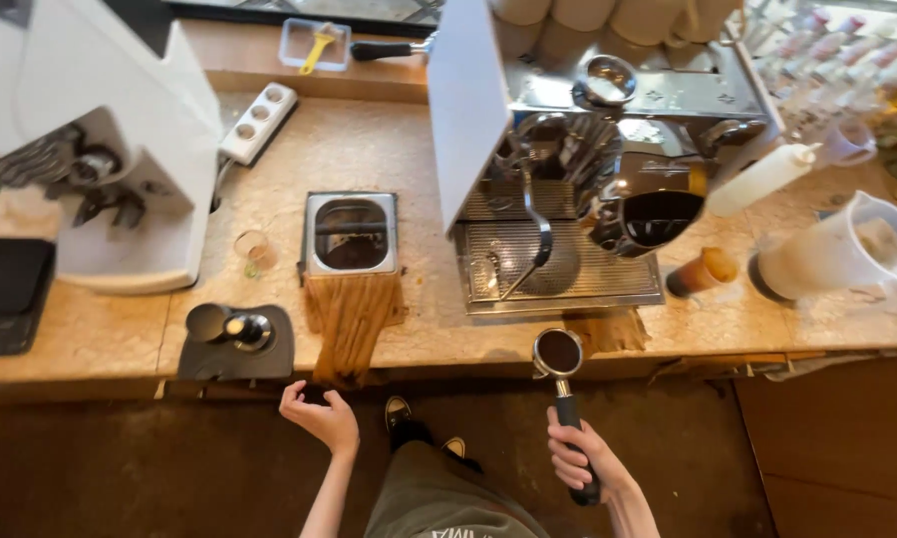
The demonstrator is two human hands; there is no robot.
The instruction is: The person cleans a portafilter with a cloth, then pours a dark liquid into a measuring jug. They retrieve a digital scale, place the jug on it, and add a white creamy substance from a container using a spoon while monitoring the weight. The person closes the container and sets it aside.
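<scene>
Portafilter (558,354) handle sits wrapped in my right hand (580,460) fingers, basket over the bench (419,339) edge; my left hand (321,418) fingers hang loosely spread, empty.

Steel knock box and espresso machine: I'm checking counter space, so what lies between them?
Head view: only bare beige stone counter between the square steel knock box and the steel espresso machine.

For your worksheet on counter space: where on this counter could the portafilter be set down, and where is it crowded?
Bare counter lies between the power strip and espresso machine, and between knock box and drip tray. The right end is crowded around the pitcher and squeeze bottle. The right hand holds the portafilter.
</scene>
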